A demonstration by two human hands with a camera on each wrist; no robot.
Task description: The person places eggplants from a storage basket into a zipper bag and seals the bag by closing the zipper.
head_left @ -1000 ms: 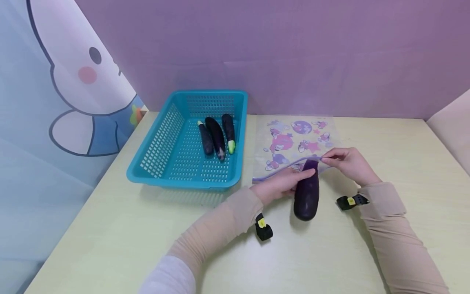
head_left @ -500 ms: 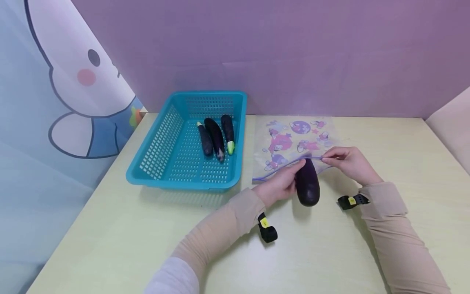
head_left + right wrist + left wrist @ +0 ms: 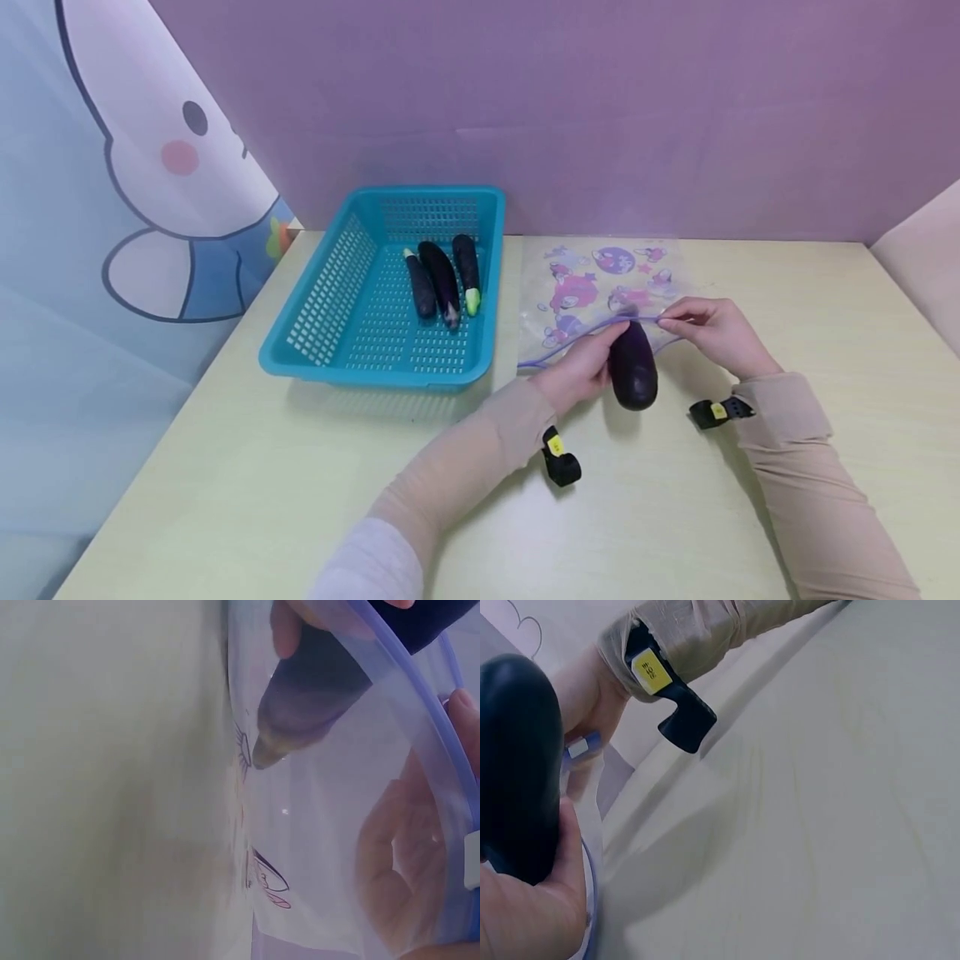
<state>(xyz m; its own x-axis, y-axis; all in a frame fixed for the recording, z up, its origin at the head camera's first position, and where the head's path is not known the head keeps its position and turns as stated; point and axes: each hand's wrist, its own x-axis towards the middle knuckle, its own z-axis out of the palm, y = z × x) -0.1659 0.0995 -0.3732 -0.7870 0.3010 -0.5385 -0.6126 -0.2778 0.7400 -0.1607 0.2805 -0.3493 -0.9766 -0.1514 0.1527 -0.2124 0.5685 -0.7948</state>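
My left hand grips a dark purple eggplant, thumb along its side. Its narrow stem end reaches through the mouth of a clear printed zip bag, and the right wrist view shows it through the plastic. The rounded end stays outside, toward me. My right hand pinches the bag's purple zip edge beside the eggplant and holds the mouth apart. A white zip slider sits near the right hand. In the left wrist view the eggplant covers part of the left hand's fingers.
A blue plastic basket with 3 smaller eggplants stands left of the bag on the pale table. A purple panel rises behind the table. A printed cloth hangs at the left.
My left hand has pushed the eggplant forward, its stem end deeper into the bag, and now lies slightly farther right. The right hand has stayed nearly still on the zip edge.
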